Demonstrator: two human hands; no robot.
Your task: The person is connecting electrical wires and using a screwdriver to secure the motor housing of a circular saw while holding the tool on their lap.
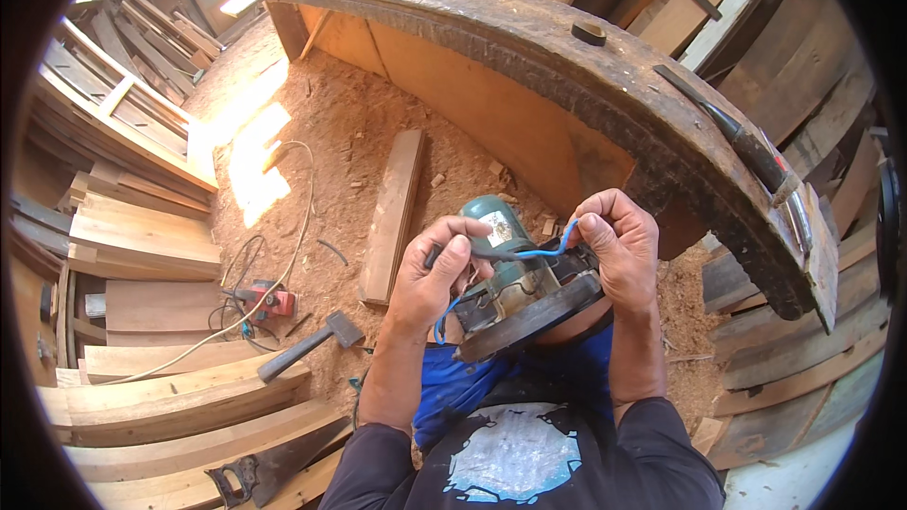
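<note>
In front of my body, my left hand (436,269) is closed round a black cable (491,254). A blue wire (551,251) comes out of the cable's end and runs to my right hand (619,244), which pinches it between thumb and finger. Another loop of blue wire (441,323) hangs below my left hand. Beneath both hands, a power tool with a green motor housing (489,212) rests tilted at my lap. Its long dark metal edge (529,319) faces me, and the cable partly covers the housing.
A curved-looking workbench (539,28) spans the far side, with a chisel-like tool (723,120) and a tape roll (589,33) on top. A timber beam (392,217) lies on the sawdust floor. Left are a hammer (312,347), a red power tool (274,300), a handsaw (274,470) and stacked boards (142,236).
</note>
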